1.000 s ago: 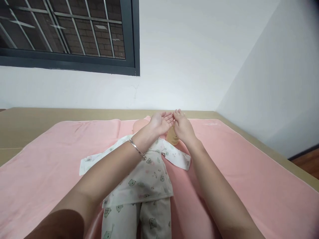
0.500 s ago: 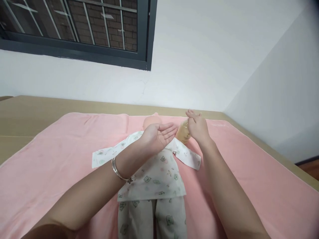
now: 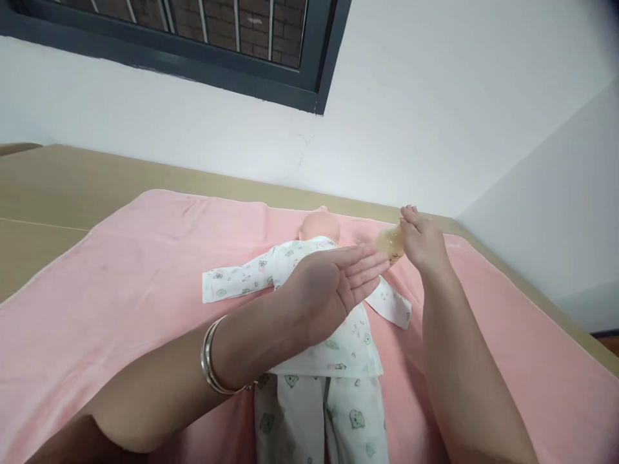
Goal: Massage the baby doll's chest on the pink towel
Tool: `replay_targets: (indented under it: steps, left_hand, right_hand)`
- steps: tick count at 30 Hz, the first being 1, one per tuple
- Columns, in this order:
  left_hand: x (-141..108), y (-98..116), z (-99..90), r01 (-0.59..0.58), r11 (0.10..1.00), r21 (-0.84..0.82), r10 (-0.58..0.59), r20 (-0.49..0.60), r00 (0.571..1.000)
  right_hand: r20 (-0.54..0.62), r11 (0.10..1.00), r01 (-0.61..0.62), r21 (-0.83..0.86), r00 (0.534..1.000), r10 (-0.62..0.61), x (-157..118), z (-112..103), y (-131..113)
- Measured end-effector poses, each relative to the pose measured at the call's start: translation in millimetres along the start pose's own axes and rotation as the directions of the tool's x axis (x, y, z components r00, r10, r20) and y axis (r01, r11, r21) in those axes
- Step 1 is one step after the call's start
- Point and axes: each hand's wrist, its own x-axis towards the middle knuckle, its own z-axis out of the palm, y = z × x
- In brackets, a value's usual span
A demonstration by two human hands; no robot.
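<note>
Since the last look, right hand (image 3: 425,241) has swung farther out to the person's right, taking the bottle (image 3: 391,241) with it; bottle leans more steeply. Left hand (image 3: 333,283) has drawn back off the head of the baby doll (image 3: 320,227), which now shows bare and whole above the collar.

Left hand: flat, palm up, fingers long and straight, nothing in it. It hangs above the doll's chest, fingertips overlapping the near end of the bottle from where I stand; cannot tell whether they touch. Silver bracelet (image 3: 207,357) on that wrist.

Right hand: closed round the bottle at its far end, most of the grip hidden. Bottle clear, contents pale yellow, some dark print low on its side. It tilts down toward the left palm, to the right of the doll's head.

Doll lies stretched on a pink blanket (image 3: 145,258), in a white printed top (image 3: 333,351) and matching trousers (image 3: 290,412), green animal faces on both. Sleeves spread wide, the right-hand one partly behind the left fingers.

Blanket covers most of a tan counter (image 3: 48,180). White wall (image 3: 411,96) behind; dark-framed, barred window (image 3: 314,64) upper left, brickwork beyond.
</note>
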Motion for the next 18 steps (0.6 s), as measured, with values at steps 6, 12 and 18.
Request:
replay_targets:
  steps: [6,12,18]
  left_hand:
    - [-12,5,7.3,-0.022,0.999,-0.04,0.021,-0.015,1.0]
    - [-18,11,15.0,-0.054,0.998,-0.037,0.05,-0.087,0.995]
    - [-17,11,20.1,-0.196,0.979,-0.05,0.19,-0.108,0.976]
  right_hand:
    - [0.034,0.987,0.073,-0.141,0.997,-0.069,-6,-5,-9]
    - [-0.075,0.942,0.322,0.092,0.946,-0.316,-56,-15,-83]
    - [-0.16,0.767,0.582,0.27,0.813,-0.56,-121,-19,-140]
